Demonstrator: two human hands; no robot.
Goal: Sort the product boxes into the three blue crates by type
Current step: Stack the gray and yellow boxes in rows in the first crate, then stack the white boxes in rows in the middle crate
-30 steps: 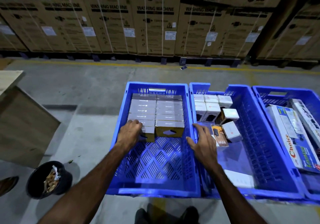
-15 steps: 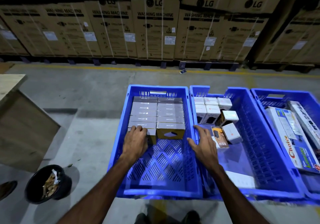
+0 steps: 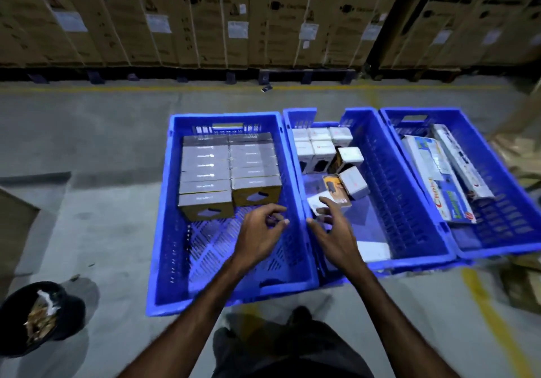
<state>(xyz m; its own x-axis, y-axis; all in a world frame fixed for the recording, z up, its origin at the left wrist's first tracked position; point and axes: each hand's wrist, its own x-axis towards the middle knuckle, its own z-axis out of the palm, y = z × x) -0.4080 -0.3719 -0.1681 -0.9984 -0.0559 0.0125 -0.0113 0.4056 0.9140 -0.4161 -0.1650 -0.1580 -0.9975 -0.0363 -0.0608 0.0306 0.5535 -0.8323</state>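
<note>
Left hand: the left hand [image 3: 259,231] hangs over the bare near half of the left crate [image 3: 164,231], fingers loosely curled, grasping nothing.
Right hand: the right hand [image 3: 332,227] spreads released fingers over the wall shared with the middle crate [image 3: 409,172], holding nothing.
Grey boxes: the grey boxes [image 3: 205,172] sit in two tidy rows against the left crate's far wall.
White boxes: the white boxes [image 3: 317,143] fill the middle crate's far left corner; the loose boxes [image 3: 352,183] lie tilted just near of them.
Long boxes: the long boxes [image 3: 439,172] lie in the right crate [image 3: 497,196].
Risk: a hurried reach could knock the tilted loose boxes further askew.
Risk: blur hides labels, so a misread type could land in the wrong crate.
</note>
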